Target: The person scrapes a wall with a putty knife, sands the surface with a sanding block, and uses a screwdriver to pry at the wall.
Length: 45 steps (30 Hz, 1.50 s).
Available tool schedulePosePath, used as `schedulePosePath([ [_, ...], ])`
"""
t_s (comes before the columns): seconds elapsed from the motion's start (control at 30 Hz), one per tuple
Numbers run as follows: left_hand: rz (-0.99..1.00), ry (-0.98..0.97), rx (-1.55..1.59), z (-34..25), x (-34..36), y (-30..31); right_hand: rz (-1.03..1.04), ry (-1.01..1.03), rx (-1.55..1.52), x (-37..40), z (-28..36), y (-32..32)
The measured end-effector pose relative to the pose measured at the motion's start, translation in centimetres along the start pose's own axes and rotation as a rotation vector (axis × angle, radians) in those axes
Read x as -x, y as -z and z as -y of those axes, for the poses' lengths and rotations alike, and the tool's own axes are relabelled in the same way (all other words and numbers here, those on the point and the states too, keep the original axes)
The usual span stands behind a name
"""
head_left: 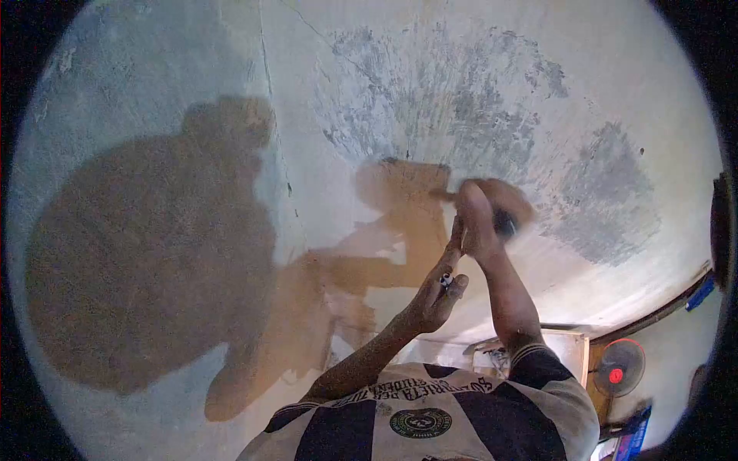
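In the head view my right hand (478, 219) is raised close to the pale wall, its fingers curled and smeared by motion. A dark, rounded object (504, 223) shows beside its fist; blur hides its kind. My left hand (440, 296) is just below and to the left, fingers stretched upward toward my right wrist and thumb apart. A small white-and-black item (446, 281) shows at the left hand between thumb and fingers, possibly a ring. Around and above the hands, the wall (369, 131) carries rough grey patches (492, 92) where its pale surface is worn away.
A large shadow of my head and arms (154, 261) falls on the wall at left. A thin crack (266, 65) runs down the wall. At lower right are a fan (617, 369) with a red centre, a pale framed panel (569, 349) and blue items (634, 434).
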State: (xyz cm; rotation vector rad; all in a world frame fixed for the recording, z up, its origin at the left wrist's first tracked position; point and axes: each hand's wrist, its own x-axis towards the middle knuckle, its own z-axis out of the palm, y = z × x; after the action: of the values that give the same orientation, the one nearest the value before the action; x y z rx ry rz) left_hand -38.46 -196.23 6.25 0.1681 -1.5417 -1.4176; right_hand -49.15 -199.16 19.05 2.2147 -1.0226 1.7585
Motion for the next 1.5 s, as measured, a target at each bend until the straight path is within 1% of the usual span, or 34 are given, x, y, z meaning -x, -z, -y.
schedulePosePath([
  [0.03, 0.003, 0.038, 0.012, 0.0, 0.4, 0.0, -0.026, 0.007, 0.023, -0.4, 0.0, -0.8],
  [0.07, 0.006, 0.077, 0.023, 0.0, 0.7, -0.1, -0.003, 0.032, 0.117, -0.4, 0.5, -0.8],
  [0.13, -0.01, 0.015, 0.0, -0.1, 0.7, 0.1, 0.023, 0.194, 0.351, -0.1, 2.2, 0.5],
  [0.17, -0.022, -0.034, -0.02, -0.2, 0.5, 0.3, 0.039, 0.173, 0.38, 0.2, 3.2, 1.4],
  [0.23, -0.05, -0.193, -0.089, -0.8, -0.4, 0.4, 0.003, -0.009, 0.124, 0.2, 3.8, 2.5],
  [0.27, -0.075, -0.161, -0.119, -0.8, -0.1, 0.5, -0.036, -0.063, 0.04, -0.1, 3.0, 1.5],
  [0.3, -0.099, -0.129, -0.149, -0.8, 0.5, 0.6, -0.107, 0.077, 0.039, -0.8, 1.7, -0.5],
  [0.33, -0.105, -0.088, -0.148, -0.7, 0.7, 0.6, -0.049, 0.07, -0.127, -0.9, 1.8, -0.1],
  [0.4, -0.09, 0.023, -0.113, -0.4, 1.4, 0.5, -0.004, 0.136, 0.055, -1.6, 3.6, 0.7],
  [0.47, -0.087, -0.029, -0.116, -0.3, 0.8, 0.2, 0.006, 0.072, 0.203, -0.9, 4.6, 2.0],
  [0.5, -0.103, -0.134, -0.151, -0.4, 0.1, -0.1, 0.068, 0.029, 0.313, -0.4, 5.1, 2.7],
  [0.53, -0.106, -0.132, -0.137, -0.5, 0.2, -0.2, 0.171, -0.023, 0.472, -0.3, 4.8, 2.7],
  [0.57, -0.109, -0.129, -0.123, -0.5, 0.3, -0.2, 0.248, -0.028, 0.59, -0.9, 3.7, 1.6],
  [0.6, -0.099, -0.02, -0.059, -0.5, 1.2, -0.1, 0.243, -0.02, 0.556, -1.3, 2.5, 0.3],
  [0.63, -0.089, 0.086, 0.005, -0.5, 1.9, -0.1, 0.182, -0.036, 0.447, -1.1, 2.1, -0.1],
  [0.7, -0.083, 0.14, 0.02, -0.9, 2.3, 0.1, 0.06, -0.048, 0.224, -0.8, 1.3, -0.8],
  [0.73, -0.083, 0.093, -0.004, -0.8, 2.1, 0.2, 0.112, 0.002, 0.395, -0.4, 2.6, 0.2],
  [0.77, -0.083, 0.045, -0.028, -0.7, 1.9, 0.4, 0.228, -0.025, 0.573, -0.3, 3.7, 0.9],
  [0.8, -0.082, -0.073, -0.088, -0.3, 1.2, 0.6, 0.351, -0.033, 0.748, -0.3, 4.9, 1.5],
  [0.83, -0.077, -0.193, -0.149, -0.1, 0.9, 0.8, 0.536, -0.117, 0.926, -0.6, 6.0, 1.9],
  [0.87, -0.079, -0.09, -0.097, -0.2, 1.1, 0.9, 0.347, -0.108, 0.703, -0.5, 4.4, 0.8],
  [0.93, -0.072, 0.108, 0.009, -1.2, 2.2, 0.8, 0.021, 0.023, 0.223, -0.5, 1.2, -1.4],
  [0.97, -0.069, 0.201, 0.061, -1.8, 2.7, 0.6, 0.009, -0.084, -0.116, -0.5, 0.5, -2.0],
  [1.0, -0.059, 0.279, 0.108, -2.4, 2.8, 0.6, -0.023, 0.028, -0.003, -0.1, 0.6, -2.3],
  [1.07, -0.053, 0.185, 0.078, -2.4, 2.2, 0.8, -0.076, 0.163, -0.034, -0.4, 3.3, -1.3],
  [1.13, -0.057, -0.148, -0.073, -1.2, 1.4, 1.0, -0.142, 0.229, -0.007, -0.6, 3.8, -1.3],
  [1.2, -0.064, 0.03, 0.02, -1.0, 2.0, 1.3, -0.228, 0.245, 0.081, -1.3, 2.4, -2.4],
  [1.23, -0.063, 0.07, 0.043, -1.0, 2.3, 1.3, -0.272, 0.251, 0.127, -1.7, 2.4, -2.9],
  [1.27, -0.063, 0.11, 0.066, -1.0, 2.5, 1.4, -0.22, 0.205, -0.072, -2.0, 3.0, -3.2],
  [1.37, -0.05, 0.02, 0.029, -1.9, 2.2, 1.1, -0.08, 0.104, 0.035, -1.6, 3.6, -1.6],
  [1.43, -0.038, -0.153, -0.057, -1.1, 1.0, 1.4, -0.057, 0.06, 0.081, 1.4, 1.6, -0.6],
  [1.47, -0.04, -0.083, -0.029, -1.1, 1.2, 1.5, -0.045, 0.039, 0.104, 2.8, 0.5, -0.1],
  [1.5, -0.038, -0.013, -0.002, -1.1, 1.6, 1.5, 0.002, 0.153, 0.117, 1.3, 1.2, -0.1],
])
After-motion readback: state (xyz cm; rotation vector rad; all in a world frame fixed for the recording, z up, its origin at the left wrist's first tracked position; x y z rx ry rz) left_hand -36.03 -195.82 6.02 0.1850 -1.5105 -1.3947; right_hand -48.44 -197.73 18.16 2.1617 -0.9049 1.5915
